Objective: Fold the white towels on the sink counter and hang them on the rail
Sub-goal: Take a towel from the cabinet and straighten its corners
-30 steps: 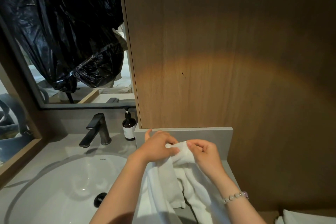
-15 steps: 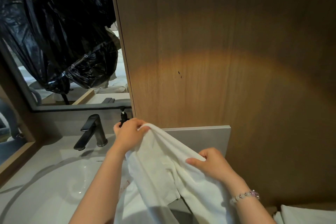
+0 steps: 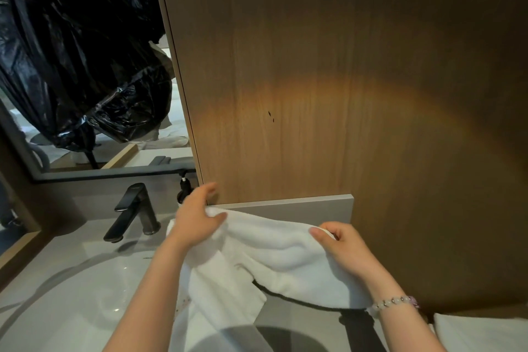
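Observation:
A white towel (image 3: pixel 274 254) is stretched between my two hands above the sink counter (image 3: pixel 43 294). My left hand (image 3: pixel 197 217) pinches its upper left corner near the wooden wall. My right hand (image 3: pixel 340 246) grips the upper right edge, a bead bracelet on its wrist. The towel's lower part hangs down in loose folds over the counter. Below the towel a dark rail (image 3: pixel 300 301) runs across, with a dark post at its right end. Another white towel (image 3: pixel 483 331) lies at the bottom right.
A dark faucet (image 3: pixel 134 213) stands over the white basin (image 3: pixel 85 294) at left. A dark soap bottle (image 3: pixel 184 188) is behind my left hand. A mirror with black plastic bags in it (image 3: pixel 71 66) fills the upper left. A wooden wall panel (image 3: pixel 343 94) stands close ahead.
My hands have drawn apart, spreading the towel's top edge wide. The left hand rose toward the wall, the right hand moved right.

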Demonstrator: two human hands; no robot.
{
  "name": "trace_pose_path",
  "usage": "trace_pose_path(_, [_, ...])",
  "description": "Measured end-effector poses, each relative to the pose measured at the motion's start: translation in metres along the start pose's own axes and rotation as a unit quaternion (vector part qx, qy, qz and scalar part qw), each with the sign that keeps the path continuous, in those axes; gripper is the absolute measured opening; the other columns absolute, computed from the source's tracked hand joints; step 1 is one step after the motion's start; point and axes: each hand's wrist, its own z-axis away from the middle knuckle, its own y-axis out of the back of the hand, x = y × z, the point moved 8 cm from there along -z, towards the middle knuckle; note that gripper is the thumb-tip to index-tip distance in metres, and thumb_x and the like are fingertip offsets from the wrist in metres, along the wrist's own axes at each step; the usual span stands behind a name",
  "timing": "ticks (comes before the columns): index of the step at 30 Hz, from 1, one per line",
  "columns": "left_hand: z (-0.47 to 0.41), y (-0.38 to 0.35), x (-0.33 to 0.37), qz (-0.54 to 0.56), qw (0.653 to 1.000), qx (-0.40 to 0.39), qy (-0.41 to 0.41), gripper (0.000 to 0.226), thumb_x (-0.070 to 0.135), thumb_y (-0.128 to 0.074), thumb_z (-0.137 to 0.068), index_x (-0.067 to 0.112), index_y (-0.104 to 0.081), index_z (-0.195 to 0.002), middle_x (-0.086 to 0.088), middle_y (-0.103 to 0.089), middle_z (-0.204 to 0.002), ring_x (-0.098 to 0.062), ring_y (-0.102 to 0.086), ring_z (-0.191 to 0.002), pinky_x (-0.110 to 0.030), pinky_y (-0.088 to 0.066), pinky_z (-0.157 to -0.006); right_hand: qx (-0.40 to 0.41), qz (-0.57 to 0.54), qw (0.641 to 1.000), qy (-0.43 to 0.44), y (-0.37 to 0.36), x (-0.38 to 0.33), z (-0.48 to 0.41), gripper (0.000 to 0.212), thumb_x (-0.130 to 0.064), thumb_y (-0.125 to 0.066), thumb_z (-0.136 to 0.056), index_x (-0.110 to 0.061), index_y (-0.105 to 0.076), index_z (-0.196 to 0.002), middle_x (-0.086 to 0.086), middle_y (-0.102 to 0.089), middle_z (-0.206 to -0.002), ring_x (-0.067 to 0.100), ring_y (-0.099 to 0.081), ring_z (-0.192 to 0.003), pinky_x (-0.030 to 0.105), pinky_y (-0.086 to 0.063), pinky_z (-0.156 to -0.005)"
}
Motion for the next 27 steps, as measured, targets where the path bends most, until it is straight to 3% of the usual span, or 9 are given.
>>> trace_pose_path(2, [0.012,-0.023,0.040,0.075,0.991,-0.074,-0.085,0.078,0.019,-0.075,-0.077,0.021,-0.033,-0.142,0.006,-0.043,-0.139,-0.006,-0.043,-0.121,-0.018,-0.030,-0.101,-0.017,0.005,1.000,0.022,-0.008,-0.014,-0.004,0.047,-0.020,-0.059,-0.092,-0.021,-0.032,-0.053,-0.012,-0.026,-0.050,0.006,-0.023,-0.049,0.022,-0.020,-0.050])
trace_pose_path(4, [0.023,-0.055,0.067,0.038,0.979,-0.157,-0.127,0.088,0.029,-0.080,-0.071,0.028,-0.030,-0.143,0.009,-0.043,-0.139,-0.006,-0.040,-0.125,-0.021,-0.028,-0.106,-0.027,0.017,0.999,0.031,-0.014,-0.025,-0.008,0.045,-0.018,-0.060,-0.092,-0.021,-0.040,-0.052,-0.013,-0.034,-0.045,0.002,-0.030,-0.046,0.016,-0.025,-0.049])
trace_pose_path(7, [0.031,-0.088,0.084,-0.051,0.965,-0.213,-0.145,0.057,0.045,-0.076,-0.072,0.034,-0.052,-0.122,0.012,-0.058,-0.119,-0.009,-0.047,-0.113,-0.028,-0.027,-0.105,-0.043,0.027,0.998,0.035,-0.018,-0.035,-0.010,0.032,-0.020,-0.060,-0.091,-0.016,-0.058,-0.059,-0.013,-0.049,-0.051,-0.001,-0.042,-0.051,0.016,-0.033,-0.054])
trace_pose_path(9, [0.030,-0.096,0.085,-0.047,0.964,-0.209,-0.155,0.019,0.044,-0.071,-0.078,0.030,-0.058,-0.077,0.011,-0.058,-0.076,-0.009,-0.050,-0.078,-0.025,-0.033,-0.082,-0.048,0.037,0.998,0.030,-0.015,-0.035,-0.009,0.029,-0.023,-0.062,-0.090,-0.013,-0.063,-0.063,-0.009,-0.053,-0.055,0.001,-0.045,-0.055,0.020,-0.036,-0.057])
trace_pose_path(10, [0.029,-0.098,0.082,-0.026,0.965,-0.211,-0.153,0.027,0.041,-0.070,-0.080,0.024,-0.054,-0.066,0.008,-0.051,-0.063,-0.010,-0.045,-0.067,-0.025,-0.031,-0.069,-0.048,0.049,0.997,0.024,-0.014,-0.032,-0.008,0.030,-0.026,-0.062,-0.090,-0.016,-0.063,-0.062,-0.009,-0.054,-0.056,0.001,-0.046,-0.056,0.021,-0.037,-0.059])
trace_pose_path(12, [0.025,-0.096,0.077,0.022,0.967,-0.211,-0.140,0.031,0.039,-0.068,-0.082,0.016,-0.056,-0.065,0.006,-0.049,-0.061,-0.012,-0.044,-0.062,-0.025,-0.030,-0.060,-0.037,0.093,0.995,0.004,-0.007,-0.023,-0.007,0.034,-0.035,-0.063,-0.088,-0.025,-0.057,-0.056,-0.012,-0.053,-0.054,0.003,-0.045,-0.057,0.024,-0.035,-0.060])
trace_pose_path(16, [0.010,-0.068,0.066,0.110,0.980,-0.135,-0.101,0.034,0.026,-0.066,-0.086,0.024,-0.048,-0.058,0.017,-0.048,-0.049,0.001,-0.042,-0.050,-0.016,-0.030,-0.052,-0.023,0.167,0.984,-0.056,0.010,0.000,-0.004,0.039,-0.046,-0.063,-0.084,-0.021,-0.048,-0.058,-0.008,-0.048,-0.055,0.009,-0.044,-0.057,0.026,-0.030,-0.067])
trace_pose_path(22, [0.002,-0.056,0.047,0.123,0.983,-0.115,-0.066,0.030,0.031,-0.067,-0.085,0.020,-0.053,-0.061,0.013,-0.048,-0.054,0.001,-0.042,-0.049,-0.016,-0.031,-0.051,0.070,-0.014,0.993,-0.093,0.026,0.004,0.000,0.030,-0.026,-0.067,-0.085,-0.011,-0.054,-0.063,0.001,-0.053,-0.062,0.016,-0.048,-0.061,0.027,-0.036,-0.056])
trace_pose_path(27, [0.014,-0.067,0.037,0.091,0.984,-0.152,-0.035,0.022,0.039,-0.073,-0.078,0.019,-0.065,-0.074,0.011,-0.060,-0.067,-0.001,-0.054,-0.063,-0.017,-0.040,-0.061,0.177,-0.215,0.948,-0.153,0.035,0.005,0.007,0.008,-0.026,-0.065,-0.087,-0.019,-0.061,-0.086,0.000,-0.065,-0.087,0.013,-0.059,-0.081,0.026,-0.045,-0.063])
